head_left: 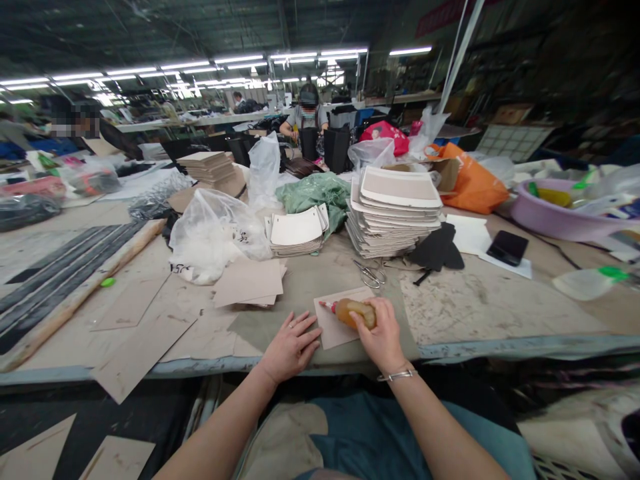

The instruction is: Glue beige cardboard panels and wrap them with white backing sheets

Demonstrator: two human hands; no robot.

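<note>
My right hand [381, 335] is wrapped around a glue bottle [350, 312] with amber contents and a red nozzle. The bottle lies tilted over a beige cardboard piece [336, 337], its nozzle pointing left near the card's upper left part. Whether the tip touches the card I cannot tell. My left hand [295, 343] rests flat with fingers spread, fingertips at the card's left edge. Scissors [370, 273] lie just beyond the card. Left of them is a small pile of beige cards [250, 281].
Behind stand a tall stack of white-topped panels [395, 213] and a lower stack [296, 230]. A plastic bag [217, 230] sits at left, a phone [507, 247] and a purple basin [555, 217] at right. Loose cards [143, 350] overhang the table's front edge. A person [307, 113] works across the table.
</note>
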